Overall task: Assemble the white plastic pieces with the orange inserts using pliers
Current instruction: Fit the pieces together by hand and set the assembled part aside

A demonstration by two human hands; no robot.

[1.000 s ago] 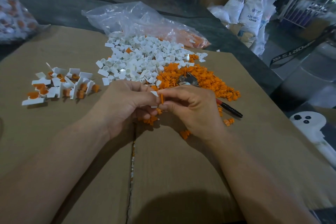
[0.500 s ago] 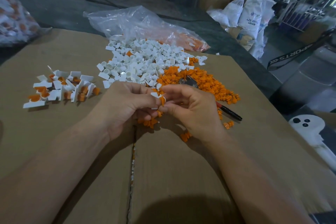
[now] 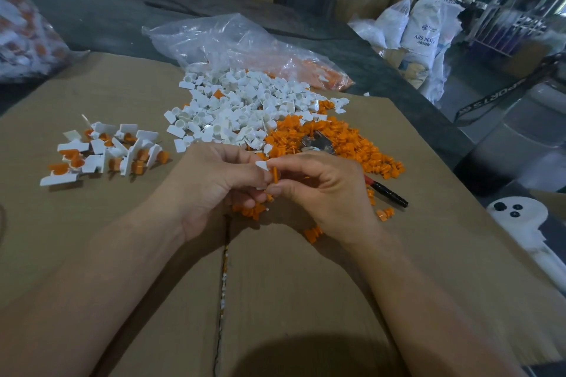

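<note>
Left hand (image 3: 211, 184) pinches a white piece (image 3: 262, 166), right hand (image 3: 321, 190) pinches an orange insert (image 3: 275, 174) against it. Looks mid-fitting; pliers (image 3: 318, 144) probably needed next.

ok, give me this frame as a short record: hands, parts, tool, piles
left hand: pinches white piece
right hand: pinches orange insert, right beside the white piece; seating unclear
pliers: on cardboard, head in orange pile, untouched
white pile: beyond the hands, adjoining orange pile
assembled pieces: grouped at left
plastic bag: behind piles
</note>
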